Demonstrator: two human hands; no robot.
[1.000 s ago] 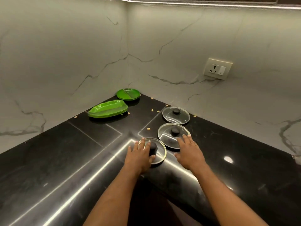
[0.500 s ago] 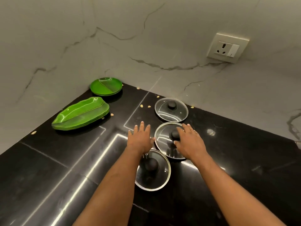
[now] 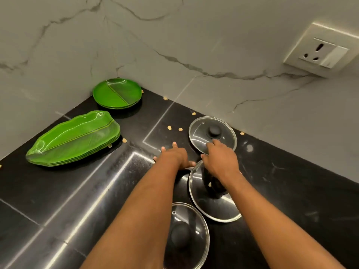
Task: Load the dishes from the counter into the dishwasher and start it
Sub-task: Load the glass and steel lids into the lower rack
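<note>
Three glass lids with black knobs lie in a row on the black counter (image 3: 58, 200): a far lid (image 3: 202, 131), a middle lid (image 3: 213, 206) and a near lid (image 3: 196, 226). My right hand (image 3: 221, 162) reaches over the middle lid, and its fingertips touch the far lid's near rim. My left hand (image 3: 174, 156) lies flat on the counter with spread fingers, just left of the lids, its thumb by the middle lid's rim. A stack of green leaf-shaped plates (image 3: 73, 138) lies at the left. Round green plates (image 3: 117, 94) are stacked in the corner.
Small pale kernels (image 3: 169, 127) are scattered over the counter around the lids and plates. Marble walls close the corner behind. A wall socket (image 3: 320, 53) sits at the upper right. No dishwasher is in view.
Both hands have moved forward, away from the near and middle lids. The right hand now reaches the far lid, and the view has closed in on the corner.
</note>
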